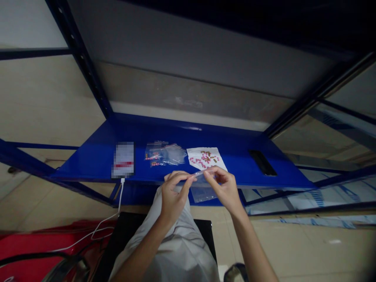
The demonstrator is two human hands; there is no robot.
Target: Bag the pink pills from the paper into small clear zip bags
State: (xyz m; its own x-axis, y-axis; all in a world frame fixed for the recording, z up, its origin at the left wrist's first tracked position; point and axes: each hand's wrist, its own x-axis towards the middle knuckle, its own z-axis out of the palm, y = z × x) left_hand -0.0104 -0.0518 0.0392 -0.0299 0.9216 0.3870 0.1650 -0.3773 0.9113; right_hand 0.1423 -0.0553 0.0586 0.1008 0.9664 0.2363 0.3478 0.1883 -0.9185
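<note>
My left hand and my right hand pinch the top edge of a clear zip bag between thumbs and fingers. The bag hangs down in front of the blue shelf's front edge, and no pills show in it. Just beyond my fingers lies a sheet of white paper, with pink round pills and brownish capsules scattered on it. Left of the paper are several clear zip bags. Some of those bags hold pink and brown pills.
A black phone rests on the right of the blue shelf. On its left lies a blurred-out device with a white cable running down toward a red surface. Blue uprights frame the shelf.
</note>
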